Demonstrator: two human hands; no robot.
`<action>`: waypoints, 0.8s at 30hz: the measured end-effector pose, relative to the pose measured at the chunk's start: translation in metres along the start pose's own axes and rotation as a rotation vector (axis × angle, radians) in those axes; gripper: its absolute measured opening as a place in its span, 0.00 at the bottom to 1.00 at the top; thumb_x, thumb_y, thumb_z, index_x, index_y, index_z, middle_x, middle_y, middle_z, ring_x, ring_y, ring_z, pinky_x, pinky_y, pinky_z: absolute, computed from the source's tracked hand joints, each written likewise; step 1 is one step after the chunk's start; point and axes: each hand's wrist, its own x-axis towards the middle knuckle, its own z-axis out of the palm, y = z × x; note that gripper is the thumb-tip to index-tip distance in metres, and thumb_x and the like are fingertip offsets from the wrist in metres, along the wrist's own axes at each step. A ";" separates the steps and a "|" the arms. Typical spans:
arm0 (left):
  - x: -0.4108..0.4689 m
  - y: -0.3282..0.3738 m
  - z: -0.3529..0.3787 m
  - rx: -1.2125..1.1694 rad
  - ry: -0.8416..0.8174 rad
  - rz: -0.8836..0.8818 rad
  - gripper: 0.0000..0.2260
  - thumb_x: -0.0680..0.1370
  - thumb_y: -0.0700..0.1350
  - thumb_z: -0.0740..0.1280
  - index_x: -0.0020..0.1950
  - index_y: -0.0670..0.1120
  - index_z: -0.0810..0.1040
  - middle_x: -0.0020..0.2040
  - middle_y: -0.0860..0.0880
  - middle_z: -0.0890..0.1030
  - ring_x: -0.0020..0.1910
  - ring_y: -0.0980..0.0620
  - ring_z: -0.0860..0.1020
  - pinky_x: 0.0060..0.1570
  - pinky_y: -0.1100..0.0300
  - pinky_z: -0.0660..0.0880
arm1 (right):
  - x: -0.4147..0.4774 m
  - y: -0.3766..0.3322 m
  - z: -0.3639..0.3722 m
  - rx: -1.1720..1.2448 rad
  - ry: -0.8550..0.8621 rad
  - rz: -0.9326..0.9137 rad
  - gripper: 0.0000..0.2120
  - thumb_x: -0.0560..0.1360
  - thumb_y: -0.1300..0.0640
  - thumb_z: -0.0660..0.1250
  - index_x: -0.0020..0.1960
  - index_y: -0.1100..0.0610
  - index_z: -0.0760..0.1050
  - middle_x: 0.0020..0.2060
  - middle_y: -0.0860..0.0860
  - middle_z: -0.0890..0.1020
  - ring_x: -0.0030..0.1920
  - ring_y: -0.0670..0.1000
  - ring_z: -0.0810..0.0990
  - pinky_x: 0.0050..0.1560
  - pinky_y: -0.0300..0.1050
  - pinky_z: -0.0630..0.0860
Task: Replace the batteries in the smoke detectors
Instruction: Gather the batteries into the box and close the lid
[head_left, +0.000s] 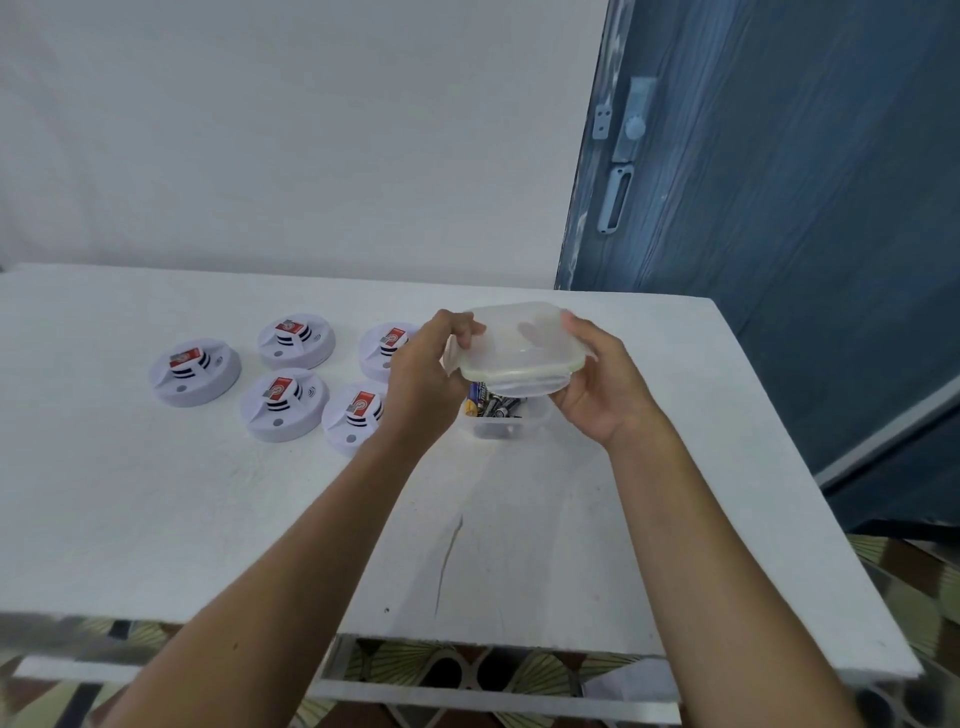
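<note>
— Forearms reach in over the near edge of the table (208, 519); what are the hands doing?

— Both are on the lid (519, 343). The left hand (426, 374) grips its left edge with curled fingers, and the right hand (597, 389) cups the right edge, fingers wrapped round the rim. The lid is off, slightly tilted, and hangs right above the container (498, 423).

— And the batteries?

— The batteries (491, 405) lie on their sides in the container, directly under the lid and between the two hands. They look jumbled, and the lid hides too much to tell their direction. I'd say the lid must go aside before either hand can reach down.

— Where could it go?

— Open tabletop runs right of the container to the table's right edge, and toward us too. The right hand is on that side.

— Detectors?

— Five smoke detectors (284, 405) sit clustered left of the container, the closest partly hidden behind the left hand, which is nearer to them. Beyond are a pale wall (260, 130) and a blue door (779, 234).
</note>
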 end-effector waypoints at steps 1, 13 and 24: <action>0.000 -0.003 0.000 -0.020 -0.023 -0.034 0.23 0.67 0.25 0.63 0.44 0.55 0.67 0.55 0.60 0.80 0.65 0.57 0.75 0.62 0.49 0.74 | 0.000 -0.001 0.000 0.019 -0.011 -0.017 0.17 0.79 0.55 0.65 0.65 0.60 0.78 0.55 0.54 0.86 0.49 0.54 0.84 0.48 0.44 0.79; 0.020 0.000 -0.008 -0.646 -0.135 -0.864 0.14 0.81 0.54 0.63 0.50 0.44 0.79 0.36 0.50 0.82 0.32 0.53 0.77 0.35 0.61 0.73 | 0.012 -0.005 -0.010 -0.063 -0.011 -0.048 0.09 0.81 0.59 0.64 0.61 0.56 0.76 0.54 0.50 0.87 0.40 0.50 0.86 0.35 0.38 0.80; 0.010 -0.020 0.013 0.000 -0.066 -0.807 0.27 0.72 0.56 0.74 0.66 0.45 0.71 0.53 0.49 0.76 0.52 0.49 0.76 0.49 0.56 0.71 | 0.036 0.015 -0.026 -0.860 0.418 -0.232 0.21 0.71 0.43 0.76 0.57 0.55 0.82 0.51 0.47 0.83 0.49 0.49 0.81 0.47 0.42 0.76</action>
